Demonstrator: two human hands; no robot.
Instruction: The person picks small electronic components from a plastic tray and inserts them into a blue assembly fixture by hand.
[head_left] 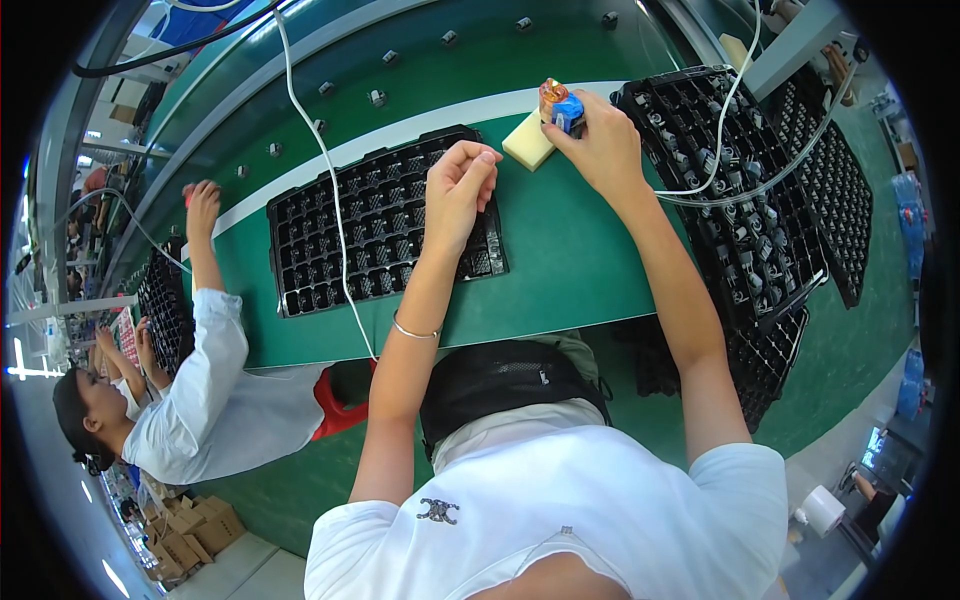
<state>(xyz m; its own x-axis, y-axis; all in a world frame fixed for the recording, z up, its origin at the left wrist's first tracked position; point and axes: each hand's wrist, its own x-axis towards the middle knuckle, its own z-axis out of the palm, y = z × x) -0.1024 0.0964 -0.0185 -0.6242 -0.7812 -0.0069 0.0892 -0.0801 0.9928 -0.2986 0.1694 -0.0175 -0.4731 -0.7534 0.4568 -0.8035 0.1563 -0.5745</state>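
Observation:
My right hand (605,140) is closed on a small blue and orange object (567,110) at the far edge of the green table. Its kind is unclear, and the fingers hide part of it. Just left of that hand, a pale yellow foam block (527,143) lies on the tabletop. Over the right end of a black compartment tray (375,225), my left hand (462,195) is held with curled fingers and the thumb against them. Whatever may be inside those fingers is hidden.
Small metal parts (377,98) stand spaced along the green belt beyond the table (570,260). Black trays filled with metal parts (750,210) stand at my right. A white cable (325,150) hangs across the left tray. Another person (190,400) works at my left.

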